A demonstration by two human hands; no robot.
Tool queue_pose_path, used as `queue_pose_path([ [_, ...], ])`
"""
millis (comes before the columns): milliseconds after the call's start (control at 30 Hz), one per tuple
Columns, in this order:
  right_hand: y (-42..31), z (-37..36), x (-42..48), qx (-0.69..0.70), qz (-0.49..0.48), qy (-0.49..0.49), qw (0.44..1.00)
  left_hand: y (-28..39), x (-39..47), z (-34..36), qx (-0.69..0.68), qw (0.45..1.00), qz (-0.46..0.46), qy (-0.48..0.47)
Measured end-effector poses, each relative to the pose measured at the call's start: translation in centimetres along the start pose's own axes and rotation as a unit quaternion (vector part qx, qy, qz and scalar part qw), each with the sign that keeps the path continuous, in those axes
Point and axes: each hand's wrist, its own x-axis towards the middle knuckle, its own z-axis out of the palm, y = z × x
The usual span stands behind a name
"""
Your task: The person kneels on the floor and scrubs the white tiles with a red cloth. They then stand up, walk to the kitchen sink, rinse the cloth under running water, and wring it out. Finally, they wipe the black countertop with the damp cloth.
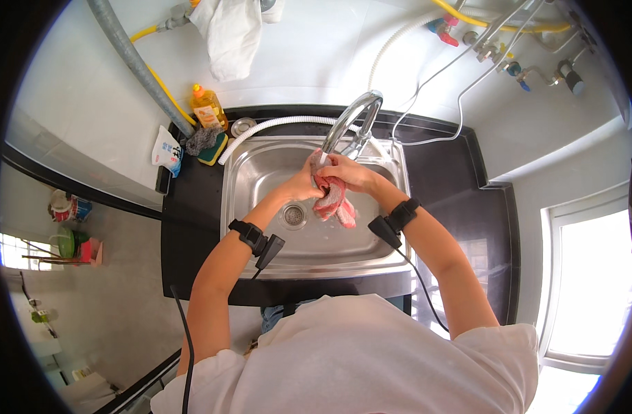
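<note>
Under the chrome faucet (pixel 347 121), water runs onto a wet red and white cloth (pixel 330 199) that both hands hold above the stainless steel sink (pixel 316 254). My left hand (pixel 303 181) grips the cloth on its left side, fingers up near the spout. From the right, my right hand (pixel 349 173) pinches its upper part. The lower end of the cloth hangs bunched over the basin, to the right of the drain strainer (pixel 294 216). Some fingertips are hidden by the cloth.
Left of the sink stand a yellow dish soap bottle (pixel 209 107), a grey scouring pad (pixel 203 139), a green and yellow sponge (pixel 213 150) and a white printed pouch (pixel 167 151). A white corrugated hose (pixel 285 120) runs behind the basin. Thin cables (pixel 460 111) reach the counter at right.
</note>
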Motion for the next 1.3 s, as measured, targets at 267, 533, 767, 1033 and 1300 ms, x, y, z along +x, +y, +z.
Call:
queue_pose_path([
  [267, -0.5, -2.2, -0.6, -0.06, 0.031, -0.034, 0.997, 1.9, -1.5, 1.0, -0.016, 0.999, 0.01, 0.028],
  [533, 1.1, -1.9, 0.3, -0.215, -0.014, 0.009, 0.977, 0.5, 1.2, -0.3, 0.263, 0.95, 0.04, 0.166],
  [767, 5.8, -2.0, -2.1, -0.296, -0.089, 0.23, 0.923, -1.2, 1.0, -0.6, 0.026, 0.987, -0.03, 0.155],
  [1033, 6.2, 0.5, -0.3, 0.467, 0.161, 0.199, 0.847, 1.0, 0.3, 2.3, -0.155, 0.979, -0.105, 0.079],
  [1300, 16.9, -5.3, 8.4, 0.537, -0.032, 0.081, 0.839, 0.4, -3.0, 5.4, -0.065, 0.993, -0.044, 0.086],
])
